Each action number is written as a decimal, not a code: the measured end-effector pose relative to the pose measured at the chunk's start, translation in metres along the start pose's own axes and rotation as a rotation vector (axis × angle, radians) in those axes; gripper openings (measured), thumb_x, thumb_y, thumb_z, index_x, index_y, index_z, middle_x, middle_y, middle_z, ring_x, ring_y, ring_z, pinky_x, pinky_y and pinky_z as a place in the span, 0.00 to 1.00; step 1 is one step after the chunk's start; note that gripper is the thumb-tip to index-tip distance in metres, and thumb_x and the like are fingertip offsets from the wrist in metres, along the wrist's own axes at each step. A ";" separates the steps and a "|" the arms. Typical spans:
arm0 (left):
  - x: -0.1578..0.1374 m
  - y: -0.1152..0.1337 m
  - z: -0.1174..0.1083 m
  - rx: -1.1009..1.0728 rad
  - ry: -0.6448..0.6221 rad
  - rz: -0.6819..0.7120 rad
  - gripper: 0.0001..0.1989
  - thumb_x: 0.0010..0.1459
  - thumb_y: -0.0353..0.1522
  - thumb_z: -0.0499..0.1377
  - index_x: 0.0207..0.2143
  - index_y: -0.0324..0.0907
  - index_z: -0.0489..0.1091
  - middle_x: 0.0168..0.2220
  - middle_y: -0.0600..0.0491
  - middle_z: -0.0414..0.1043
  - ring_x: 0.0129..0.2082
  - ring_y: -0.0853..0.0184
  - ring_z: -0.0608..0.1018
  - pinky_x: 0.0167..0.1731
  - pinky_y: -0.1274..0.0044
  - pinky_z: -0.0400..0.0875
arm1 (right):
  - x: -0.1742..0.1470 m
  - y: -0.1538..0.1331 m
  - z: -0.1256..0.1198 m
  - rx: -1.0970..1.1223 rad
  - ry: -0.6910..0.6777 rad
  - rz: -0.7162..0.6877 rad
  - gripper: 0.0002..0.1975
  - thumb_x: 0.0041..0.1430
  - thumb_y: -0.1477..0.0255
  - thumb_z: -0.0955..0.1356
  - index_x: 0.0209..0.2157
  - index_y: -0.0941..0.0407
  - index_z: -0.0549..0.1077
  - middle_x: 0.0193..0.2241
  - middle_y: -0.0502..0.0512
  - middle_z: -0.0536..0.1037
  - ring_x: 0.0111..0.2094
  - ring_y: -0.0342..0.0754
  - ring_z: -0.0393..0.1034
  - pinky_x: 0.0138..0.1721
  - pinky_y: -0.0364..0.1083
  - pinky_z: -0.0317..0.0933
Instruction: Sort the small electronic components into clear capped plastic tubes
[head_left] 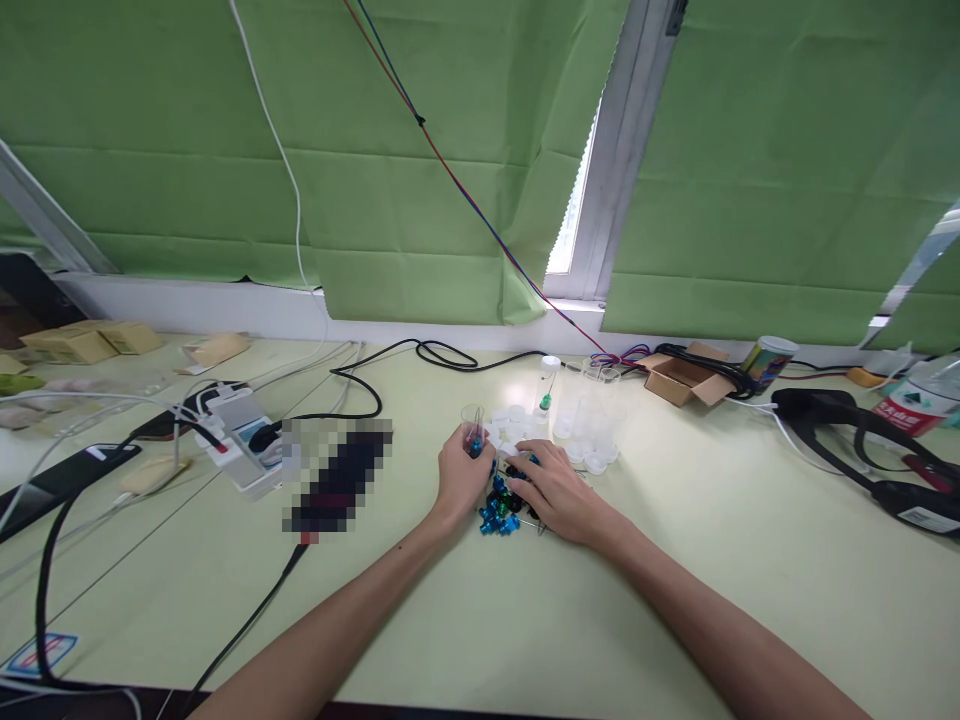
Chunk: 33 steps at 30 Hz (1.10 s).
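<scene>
My left hand [463, 474] is closed around a small clear plastic tube [472, 412]. Inside the tube, a thin metal needle with a blue hub [476, 447] shows. Right beside it lies a pile of small blue-hubbed needles [499, 515], with black and green ones mixed in. My right hand [559, 485] rests over the right side of this pile, thumb and fingers apart, touching the pieces. Its fingers partly hide them. Behind the hands stands a clear tube with a white cap [550, 362], holding a green-hubbed needle [545, 402]. Several white caps [514, 425] lie around it.
More clear tubes [600, 415] stand at the right of the caps. An open cardboard box [684, 378] and a can [769, 360] sit by the wall. Black goggles-like gear [862, 450] lies right. A power strip [240, 440] and cables spread left, near a blurred dark object [341, 482].
</scene>
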<state>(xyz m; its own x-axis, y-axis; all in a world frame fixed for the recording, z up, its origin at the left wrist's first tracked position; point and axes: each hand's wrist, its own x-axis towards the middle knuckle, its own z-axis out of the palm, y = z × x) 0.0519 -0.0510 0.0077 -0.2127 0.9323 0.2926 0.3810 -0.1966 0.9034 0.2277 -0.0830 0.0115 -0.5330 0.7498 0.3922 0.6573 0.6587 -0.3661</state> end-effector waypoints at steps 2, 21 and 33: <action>0.000 0.000 0.000 0.009 -0.003 -0.005 0.03 0.49 0.31 0.57 0.29 0.43 0.69 0.30 0.54 0.73 0.32 0.65 0.74 0.34 0.74 0.67 | -0.001 -0.001 0.000 0.013 0.012 -0.001 0.16 0.71 0.64 0.58 0.53 0.52 0.70 0.55 0.61 0.68 0.57 0.55 0.61 0.58 0.58 0.58; 0.000 -0.004 0.002 0.005 0.000 -0.012 0.03 0.51 0.32 0.57 0.30 0.43 0.68 0.31 0.54 0.72 0.33 0.65 0.73 0.36 0.74 0.66 | 0.000 0.006 0.001 0.076 0.167 -0.067 0.12 0.70 0.72 0.60 0.46 0.55 0.73 0.45 0.60 0.74 0.48 0.54 0.68 0.52 0.57 0.63; 0.000 -0.003 0.002 0.018 -0.002 -0.008 0.03 0.51 0.32 0.57 0.30 0.42 0.68 0.31 0.53 0.72 0.32 0.65 0.73 0.34 0.74 0.66 | -0.001 0.006 0.001 0.049 0.124 -0.047 0.11 0.70 0.72 0.61 0.42 0.55 0.75 0.44 0.59 0.75 0.48 0.54 0.66 0.52 0.57 0.60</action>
<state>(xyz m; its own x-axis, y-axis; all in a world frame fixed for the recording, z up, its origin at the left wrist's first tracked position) 0.0522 -0.0500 0.0043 -0.2138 0.9345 0.2845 0.3952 -0.1836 0.9001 0.2314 -0.0794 0.0078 -0.4904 0.7065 0.5103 0.6046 0.6975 -0.3847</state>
